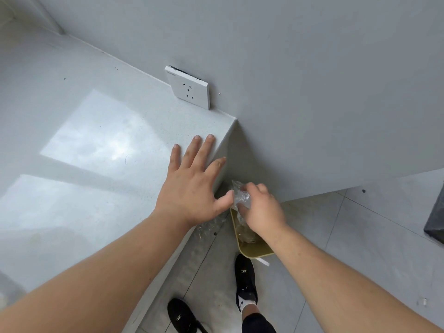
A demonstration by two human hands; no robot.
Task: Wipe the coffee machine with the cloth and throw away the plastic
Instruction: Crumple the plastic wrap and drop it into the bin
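Observation:
My right hand (pixel 260 210) is closed on a crumpled piece of clear plastic (pixel 241 195), held just past the counter's corner and above a gold-rimmed bin (pixel 254 251) on the floor. More clear plastic lies inside the bin. My left hand (pixel 192 181) rests flat with fingers spread on the white counter (pixel 96 152), near its right edge. Its thumb is beside the plastic. Neither the coffee machine nor the cloth is in view.
A white wall socket (pixel 189 88) sits where the counter meets the grey wall. Clear plastic wrap (pixel 209 228) lies on the floor by the counter's base. My feet in black shoes (pixel 245 280) stand on the grey tiles. A dark object (pixel 436 219) is at the right edge.

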